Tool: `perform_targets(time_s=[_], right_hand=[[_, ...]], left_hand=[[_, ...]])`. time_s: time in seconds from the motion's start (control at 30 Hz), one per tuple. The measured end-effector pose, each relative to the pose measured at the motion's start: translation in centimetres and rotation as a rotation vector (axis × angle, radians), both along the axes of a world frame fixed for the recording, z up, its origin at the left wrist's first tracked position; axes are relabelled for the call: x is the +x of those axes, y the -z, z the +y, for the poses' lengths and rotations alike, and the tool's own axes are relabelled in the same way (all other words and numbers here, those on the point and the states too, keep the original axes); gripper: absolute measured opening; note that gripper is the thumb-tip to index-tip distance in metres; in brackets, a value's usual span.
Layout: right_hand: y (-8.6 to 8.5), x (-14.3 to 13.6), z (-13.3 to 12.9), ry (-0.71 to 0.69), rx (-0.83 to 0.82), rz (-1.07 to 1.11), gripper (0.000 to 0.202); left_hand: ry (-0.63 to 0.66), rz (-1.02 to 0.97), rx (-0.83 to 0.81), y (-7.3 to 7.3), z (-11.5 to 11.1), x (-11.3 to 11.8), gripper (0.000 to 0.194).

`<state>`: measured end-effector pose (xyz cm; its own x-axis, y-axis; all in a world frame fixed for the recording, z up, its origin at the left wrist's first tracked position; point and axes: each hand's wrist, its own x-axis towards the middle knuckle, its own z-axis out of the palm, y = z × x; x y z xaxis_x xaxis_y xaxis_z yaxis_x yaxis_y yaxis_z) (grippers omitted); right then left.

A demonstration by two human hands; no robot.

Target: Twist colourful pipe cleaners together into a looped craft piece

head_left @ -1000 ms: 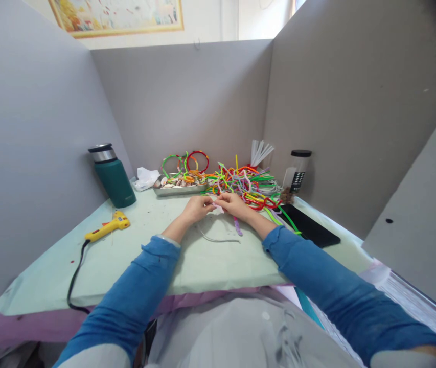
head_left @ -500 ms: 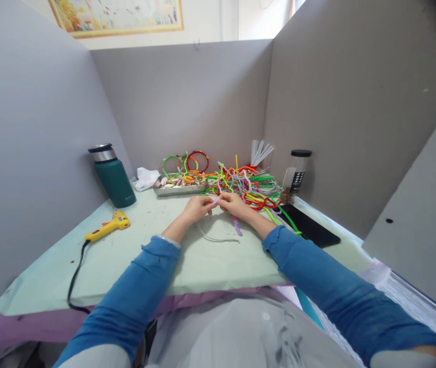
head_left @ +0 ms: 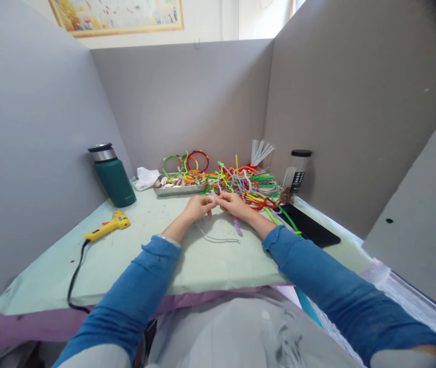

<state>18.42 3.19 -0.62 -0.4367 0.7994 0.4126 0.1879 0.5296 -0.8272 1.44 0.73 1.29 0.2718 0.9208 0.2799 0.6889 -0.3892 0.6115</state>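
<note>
My left hand (head_left: 198,208) and my right hand (head_left: 234,205) meet over the middle of the table, fingertips nearly touching. Both pinch a small pale pink pipe cleaner (head_left: 213,196), mostly covered by the fingers, so its full shape is hidden. From below my right hand a purple fuzzy pipe cleaner end (head_left: 237,226) sticks out; whether it joins the pink one I cannot tell. On the tabletop below the hands lies a thin grey strand (head_left: 218,239), curved. Just beyond my right hand spreads a tangled heap of coloured pipe cleaners (head_left: 236,176).
A metal tray (head_left: 181,191) of shell-like pieces stands behind, with coloured rings (head_left: 198,161). At left are a yellow glue gun (head_left: 107,227) with a black cord, a green bottle (head_left: 114,179) and tissue (head_left: 147,177). At right are a clear jar (head_left: 296,176) and black tablet-like slab (head_left: 313,227).
The pink piece now shows a little higher above the fingertips, and my left fingers have shifted slightly. Both arms stay in place.
</note>
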Motion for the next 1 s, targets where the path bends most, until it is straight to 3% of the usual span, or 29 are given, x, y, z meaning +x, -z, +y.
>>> perform_targets(time_s=[0.6,0.83,1.0], right_hand=[[0.04,0.08,0.04,0.007,0.01,-0.029,0.025],[-0.11,0.05,-0.26,-0.024,-0.016,-0.017,0.026],[-0.16,-0.04,-0.47,-0.044,-0.019,-0.011,0.027]], left_hand=[[0.005,-0.017,-0.077,-0.38,-0.42,0.16,0.034],[0.0,-0.148,-0.227,-0.43,-0.37,0.08,0.038],[0.005,-0.29,-0.327,-0.75,-0.54,0.2,0.027]])
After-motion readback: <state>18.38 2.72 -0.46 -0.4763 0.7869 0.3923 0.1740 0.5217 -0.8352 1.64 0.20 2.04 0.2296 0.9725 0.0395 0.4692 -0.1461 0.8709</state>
